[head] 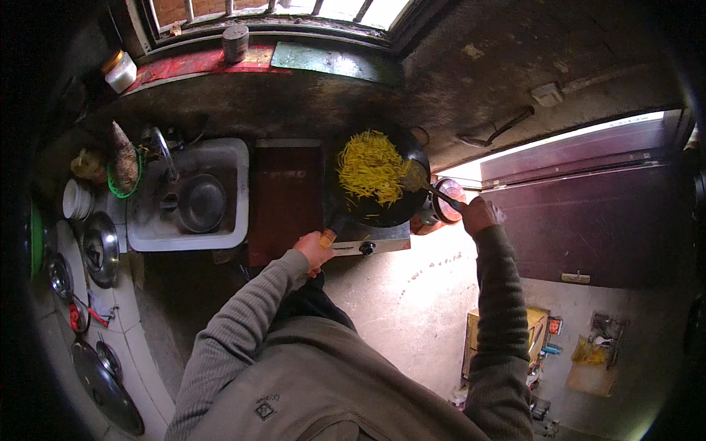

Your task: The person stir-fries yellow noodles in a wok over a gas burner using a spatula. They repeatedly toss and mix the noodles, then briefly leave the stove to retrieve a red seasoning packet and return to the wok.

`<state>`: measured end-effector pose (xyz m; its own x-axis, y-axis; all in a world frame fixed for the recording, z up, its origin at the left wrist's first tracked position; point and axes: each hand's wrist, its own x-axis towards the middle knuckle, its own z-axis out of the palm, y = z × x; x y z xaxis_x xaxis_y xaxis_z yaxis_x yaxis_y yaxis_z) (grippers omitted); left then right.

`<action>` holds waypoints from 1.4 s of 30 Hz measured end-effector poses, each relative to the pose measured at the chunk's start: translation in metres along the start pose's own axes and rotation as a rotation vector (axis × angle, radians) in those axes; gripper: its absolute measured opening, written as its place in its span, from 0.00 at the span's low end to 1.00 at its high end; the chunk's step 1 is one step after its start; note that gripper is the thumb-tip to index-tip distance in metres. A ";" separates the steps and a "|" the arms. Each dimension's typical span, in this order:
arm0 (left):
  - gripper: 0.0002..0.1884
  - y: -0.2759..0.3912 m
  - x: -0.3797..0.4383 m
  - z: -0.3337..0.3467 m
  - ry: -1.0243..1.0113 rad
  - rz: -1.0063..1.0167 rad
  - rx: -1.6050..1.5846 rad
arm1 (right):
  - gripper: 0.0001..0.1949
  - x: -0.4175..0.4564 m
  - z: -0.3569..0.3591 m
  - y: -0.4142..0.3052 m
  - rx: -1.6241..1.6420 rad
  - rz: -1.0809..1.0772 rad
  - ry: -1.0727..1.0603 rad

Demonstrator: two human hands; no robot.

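A dark wok (369,215) sits on a gas stove (347,248) and holds a heap of thin yellow shreds (370,165), perhaps potato. My right hand (481,216) grips the handle of a metal spatula (444,197); its blade rests at the right side of the shreds, inside the wok. Around the wooden grip of the wok handle (327,238), at the stove's front left corner, my left hand (315,251) is closed. A black knob (367,248) is on the stove's front panel.
Left of the stove lies a dark red board (284,198), then a white sink (242,193) with a metal pan (202,203) under the faucet (165,154). Bowls (77,199) and pot lids (101,251) line the tiled counter. A lidded container (449,201) stands right of the wok, near a dark door (584,226).
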<state>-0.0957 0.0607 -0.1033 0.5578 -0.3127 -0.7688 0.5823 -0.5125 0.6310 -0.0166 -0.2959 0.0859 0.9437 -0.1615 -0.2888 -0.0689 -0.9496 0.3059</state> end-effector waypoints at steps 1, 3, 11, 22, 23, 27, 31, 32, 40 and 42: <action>0.27 -0.002 0.002 0.000 0.003 0.016 0.012 | 0.26 0.015 0.018 0.002 0.046 -0.001 0.002; 0.26 0.000 0.006 0.005 -0.009 0.068 0.043 | 0.23 0.044 0.072 0.039 -0.024 -0.283 0.114; 0.26 0.001 0.004 0.000 -0.031 -0.011 0.011 | 0.15 0.027 0.094 0.065 0.388 -0.246 0.203; 0.29 0.002 0.002 0.002 -0.021 -0.006 0.057 | 0.19 0.061 0.003 0.099 -0.115 -0.226 0.304; 0.30 0.000 0.003 0.003 -0.026 0.009 0.049 | 0.20 0.077 -0.002 0.098 -0.084 -0.221 0.290; 0.31 0.005 -0.008 0.000 -0.021 0.025 0.012 | 0.23 0.147 -0.029 0.078 -0.038 -0.279 0.213; 0.30 0.007 -0.009 -0.002 -0.015 0.031 0.048 | 0.19 0.191 -0.062 0.012 -0.160 -0.546 0.439; 0.31 0.009 -0.007 0.000 -0.027 0.036 0.052 | 0.19 0.197 -0.067 0.001 -0.188 -0.656 0.503; 0.33 0.007 -0.005 -0.002 -0.033 0.026 0.073 | 0.12 0.138 -0.104 -0.083 -0.473 -0.803 0.311; 0.33 0.011 -0.009 -0.001 -0.037 -0.012 0.067 | 0.12 0.098 -0.102 -0.056 -0.404 -0.850 0.483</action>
<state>-0.0935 0.0584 -0.0897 0.5276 -0.3351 -0.7806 0.5473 -0.5686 0.6141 0.1123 -0.2313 0.1327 0.6659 0.7226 -0.1854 0.7039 -0.5262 0.4772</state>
